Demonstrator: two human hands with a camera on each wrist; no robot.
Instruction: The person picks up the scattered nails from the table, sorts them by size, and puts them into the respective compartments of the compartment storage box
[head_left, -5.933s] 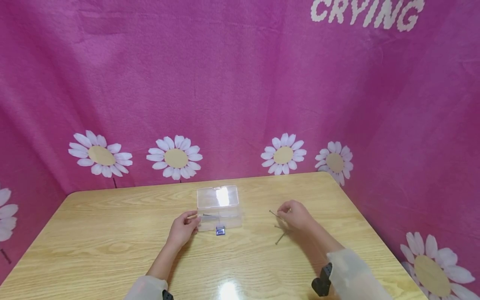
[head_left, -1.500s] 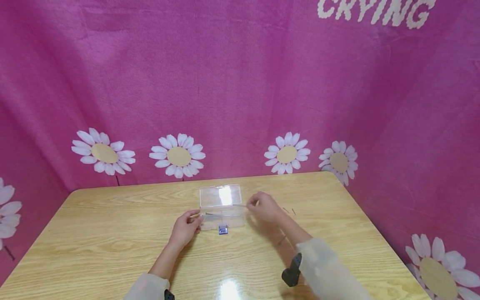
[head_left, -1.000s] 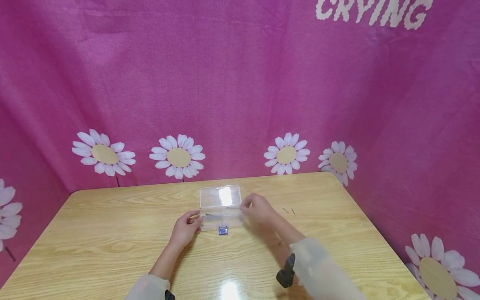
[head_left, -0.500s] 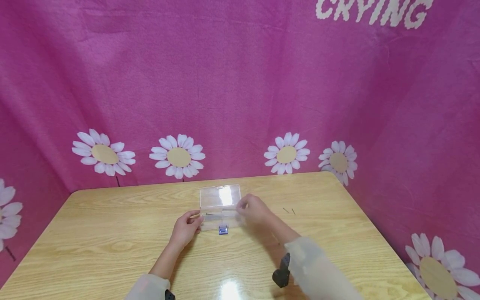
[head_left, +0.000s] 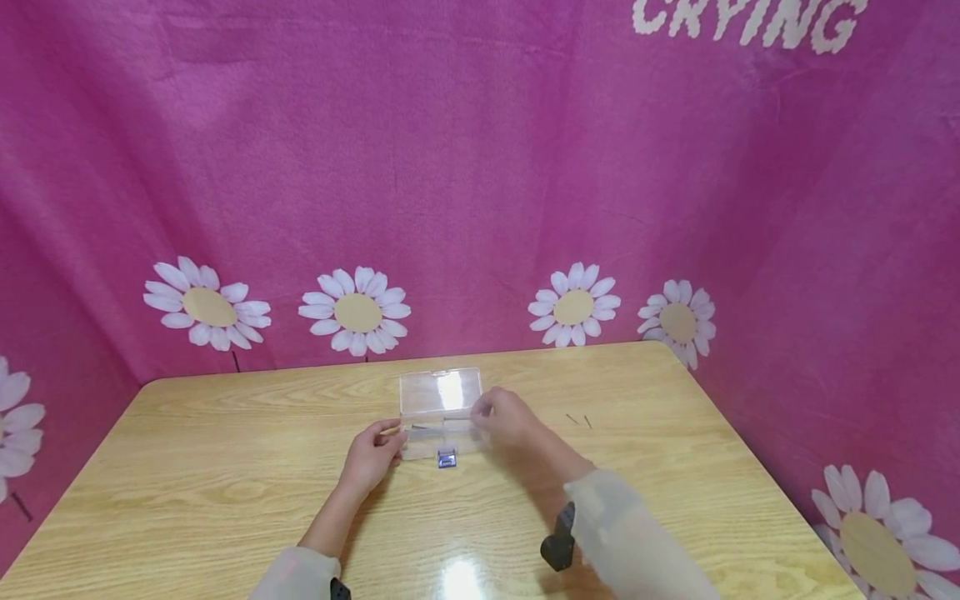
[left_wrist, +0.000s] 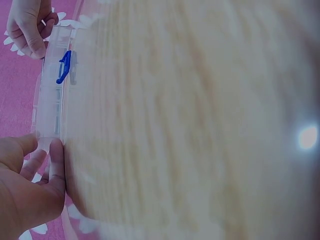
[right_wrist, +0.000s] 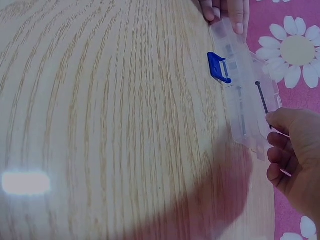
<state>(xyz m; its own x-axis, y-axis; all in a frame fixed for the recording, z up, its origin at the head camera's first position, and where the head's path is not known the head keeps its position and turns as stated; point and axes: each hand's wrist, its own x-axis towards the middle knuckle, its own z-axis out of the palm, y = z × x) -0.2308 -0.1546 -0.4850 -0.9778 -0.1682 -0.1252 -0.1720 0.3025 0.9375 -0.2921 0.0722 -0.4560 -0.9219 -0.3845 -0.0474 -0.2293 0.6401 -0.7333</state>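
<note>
Hanging behind and beside the table (head_left: 225,475), a magenta curtain (head_left: 465,167) with white daisies fills the background. Near the table's far edge sits a clear plastic box (head_left: 417,451), its long axis running left to right before the person, its lid (head_left: 427,393) raised at the far side. The left hand (head_left: 369,457) holds the box's left end between a thumb and fingers set slightly apart. At the other end, the right hand (head_left: 510,417) pinches a dark nail (right_wrist: 263,99) between thumb and forefinger, the remaining fingers loosely curled. A blue latch (head_left: 447,458) faces the person at the front. The held nail lies over the box's rear part, nearly parallel to its length, head pointing left; contact with the floor cannot be told. Another nail (head_left: 420,428) slants slightly inside the left half. Well to the right, 2 loose nails (head_left: 588,422) lie on the wood, both pointing obliquely away from the person.
</note>
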